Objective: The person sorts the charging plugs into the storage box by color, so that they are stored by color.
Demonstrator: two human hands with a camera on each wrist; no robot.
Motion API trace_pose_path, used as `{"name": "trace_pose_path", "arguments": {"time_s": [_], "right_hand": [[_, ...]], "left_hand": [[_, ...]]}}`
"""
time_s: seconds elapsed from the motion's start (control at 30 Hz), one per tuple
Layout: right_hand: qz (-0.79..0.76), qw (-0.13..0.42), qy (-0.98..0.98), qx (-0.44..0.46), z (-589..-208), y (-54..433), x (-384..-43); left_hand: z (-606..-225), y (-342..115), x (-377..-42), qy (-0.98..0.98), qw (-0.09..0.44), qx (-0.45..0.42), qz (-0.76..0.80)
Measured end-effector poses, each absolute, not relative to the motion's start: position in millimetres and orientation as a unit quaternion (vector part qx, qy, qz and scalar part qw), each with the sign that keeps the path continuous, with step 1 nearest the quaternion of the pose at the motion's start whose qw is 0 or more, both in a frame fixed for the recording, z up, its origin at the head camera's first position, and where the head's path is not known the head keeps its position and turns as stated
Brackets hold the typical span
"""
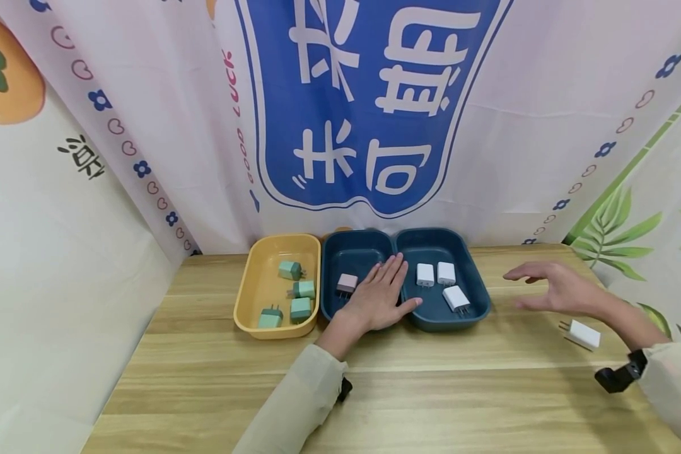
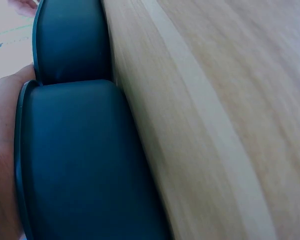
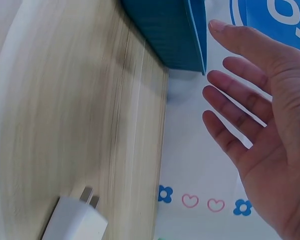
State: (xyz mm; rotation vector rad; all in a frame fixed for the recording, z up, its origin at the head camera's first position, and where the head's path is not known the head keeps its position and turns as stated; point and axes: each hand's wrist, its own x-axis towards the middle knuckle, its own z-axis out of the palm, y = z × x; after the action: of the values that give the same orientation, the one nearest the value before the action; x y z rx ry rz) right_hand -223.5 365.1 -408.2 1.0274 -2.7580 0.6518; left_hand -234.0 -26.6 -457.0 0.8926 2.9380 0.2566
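My left hand point(image 1: 379, 295) lies with straight, spread fingers over the middle blue tray point(image 1: 354, 243), its thumb reaching over the rim of the right blue tray point(image 1: 434, 323). A pink and brown plug adapter point(image 1: 347, 284) shows beside that hand inside the middle tray. In the right tray are three white plug adapters point(image 1: 425, 275). To the right of the trays, my right hand point(image 1: 562, 289) hovers with its fingers relaxed and apart, holding nothing. Another white plug adapter point(image 1: 583, 335) lies on the table below that hand, its prongs pointing left; the right wrist view also shows this adapter point(image 3: 76, 220).
A yellow tray point(image 1: 248, 296) with several green plug adapters point(image 1: 301, 309) stands left of the blue trays. All three trays sit side by side on the wooden table point(image 1: 408, 403), near its back edge. Behind hangs a printed curtain point(image 1: 505, 157).
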Motion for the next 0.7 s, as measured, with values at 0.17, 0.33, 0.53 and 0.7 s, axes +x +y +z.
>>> {"name": "trace_pose_path", "arguments": {"time_s": [0.17, 0.33, 0.53, 0.7], "right_hand": [[0.220, 0.072, -0.908, 0.349, -410.1, 378.1, -218.4], [0.231, 0.068, -0.903, 0.357, -412.2, 391.9, -213.1], [0.237, 0.047, -0.906, 0.347, -419.1, 410.2, -202.8], [0.240, 0.034, -0.911, 0.333, -424.7, 423.1, -193.7]], "left_hand": [[-455.6, -27.2, -233.4, 0.954, 0.033, 0.286, 0.086], [-455.2, -27.6, -233.7, 0.954, 0.033, 0.286, 0.088], [-457.8, -27.1, -235.6, 0.952, 0.036, 0.291, 0.087], [-456.3, -26.7, -233.6, 0.952, 0.035, 0.291, 0.086]]}}
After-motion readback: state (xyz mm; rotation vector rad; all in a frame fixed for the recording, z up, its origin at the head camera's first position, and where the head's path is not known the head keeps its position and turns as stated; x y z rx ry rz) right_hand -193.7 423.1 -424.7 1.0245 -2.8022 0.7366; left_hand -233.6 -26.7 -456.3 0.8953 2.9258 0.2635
